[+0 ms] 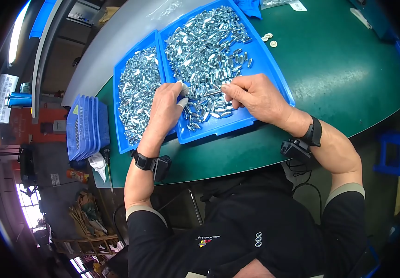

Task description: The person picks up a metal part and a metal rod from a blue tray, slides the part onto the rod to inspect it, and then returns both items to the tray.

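Two blue plastic trays lie side by side, the right tray (274, 69) and the left tray (122, 139). Both hold heaps of small shiny metal hex pieces (204, 41). Over the right tray's near left part, my left hand (165, 103) has thumb and index finger curled together, with pale finger covers on the tips. What lies between those tips cannot be made out. My right hand (261, 98), also above the right tray, pinches a thin metal rod (214, 93) that points left toward the left fingertips. A few hex pieces lie loose near its fingers.
The trays rest on a green tabletop (329, 88) with a curved near edge. Several small pale discs (273, 43) lie right of the right tray. Stacked blue baskets (86, 127) stand beyond the table's left edge, near a white cloth (98, 164). A blue stool (393, 153) is at the right.
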Tool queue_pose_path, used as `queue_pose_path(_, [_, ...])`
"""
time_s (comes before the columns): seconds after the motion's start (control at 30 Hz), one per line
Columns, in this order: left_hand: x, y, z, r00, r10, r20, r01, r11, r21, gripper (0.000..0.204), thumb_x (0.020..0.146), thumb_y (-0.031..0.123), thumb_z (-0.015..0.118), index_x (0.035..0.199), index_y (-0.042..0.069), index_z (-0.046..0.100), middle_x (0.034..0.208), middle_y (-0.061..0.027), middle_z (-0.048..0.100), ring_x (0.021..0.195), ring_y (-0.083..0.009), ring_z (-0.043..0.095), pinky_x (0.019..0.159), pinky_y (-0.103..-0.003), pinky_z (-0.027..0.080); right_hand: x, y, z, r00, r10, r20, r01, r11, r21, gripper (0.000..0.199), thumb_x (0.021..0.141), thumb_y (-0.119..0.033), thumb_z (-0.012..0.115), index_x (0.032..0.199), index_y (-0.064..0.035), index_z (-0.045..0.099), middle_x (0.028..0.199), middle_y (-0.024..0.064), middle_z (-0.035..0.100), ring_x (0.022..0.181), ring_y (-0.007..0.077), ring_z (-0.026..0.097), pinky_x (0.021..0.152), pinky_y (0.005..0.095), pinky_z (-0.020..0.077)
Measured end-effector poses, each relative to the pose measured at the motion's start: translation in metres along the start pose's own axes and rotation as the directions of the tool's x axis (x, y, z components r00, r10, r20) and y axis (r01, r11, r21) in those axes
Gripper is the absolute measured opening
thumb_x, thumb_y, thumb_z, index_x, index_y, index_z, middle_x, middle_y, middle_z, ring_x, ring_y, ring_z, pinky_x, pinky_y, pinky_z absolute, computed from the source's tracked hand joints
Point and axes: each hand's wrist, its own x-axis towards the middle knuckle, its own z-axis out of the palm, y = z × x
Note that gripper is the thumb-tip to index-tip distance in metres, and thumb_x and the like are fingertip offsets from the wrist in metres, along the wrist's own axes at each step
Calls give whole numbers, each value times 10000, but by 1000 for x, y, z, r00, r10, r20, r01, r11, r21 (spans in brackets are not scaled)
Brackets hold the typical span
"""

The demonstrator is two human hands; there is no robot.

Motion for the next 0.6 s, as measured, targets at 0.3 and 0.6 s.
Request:
queue_pose_path(0.3, [-13,10,9,948,-314,42,202,499,-843,199,917,34,742,1112,29,702,1068,-42,734,998,-111,666,881,-268,524,0,1,3,997,-60,-55,55,995,-77,335,988,-296,628,822,-16,708,673,78,684,606,184,640,588,341,484])
queue_pose_path(0.6, [-17,23,23,930,-366,31,146,289,-946,204,918,-8,725,1116,31,695,1045,-33,724,970,-98,663,886,-246,509,-1,2,1,999,-23,-32,21,998,-60,291,1007,-229,617,863,6,710,724,44,679,656,106,588,602,292,455])
